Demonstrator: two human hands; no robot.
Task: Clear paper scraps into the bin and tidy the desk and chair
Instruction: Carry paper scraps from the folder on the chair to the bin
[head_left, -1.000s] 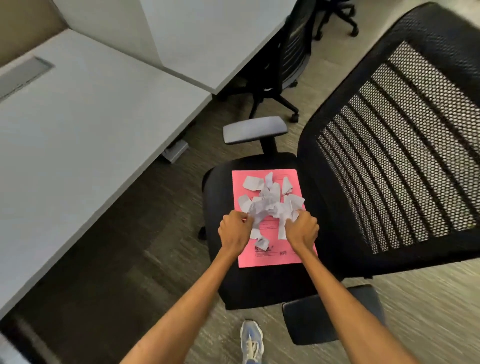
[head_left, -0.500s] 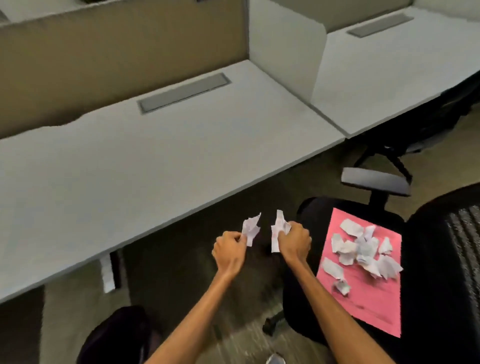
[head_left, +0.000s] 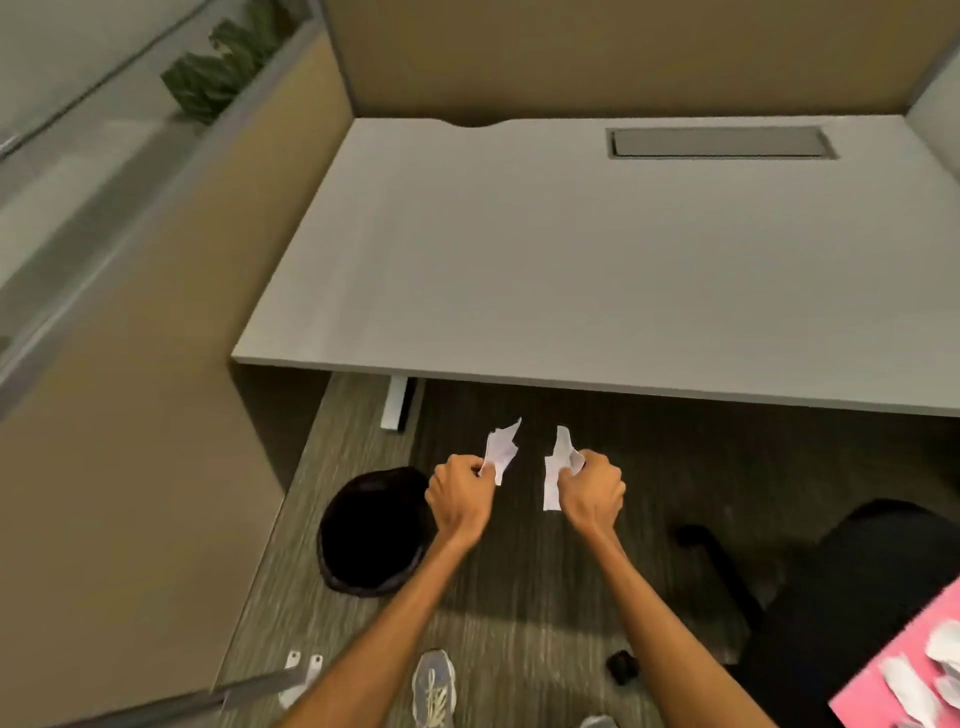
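My left hand (head_left: 460, 493) is closed around white paper scraps (head_left: 501, 449) that stick up out of the fist. My right hand (head_left: 592, 491) grips more white paper scraps (head_left: 558, 467). Both hands hover above the carpet, in front of the desk edge. A round black bin (head_left: 371, 535) stands on the floor just left of and below my left hand. At the lower right, a pink sheet (head_left: 878, 675) with more white scraps (head_left: 914, 686) lies on the black chair seat (head_left: 852, 582).
The grey desk (head_left: 571, 291) fills the upper middle, with a cable tray lid (head_left: 719, 143) at its back. Tan partition walls (head_left: 145, 395) close off the left and rear. A desk leg (head_left: 397, 402) stands near the bin. My shoe (head_left: 434, 686) and a chair caster (head_left: 623, 667) sit on the carpet.
Both hands lifted handfuls of scraps off the pink sheet on the chair and swung left with them. The view turned left, so the bin now shows beside my left hand.
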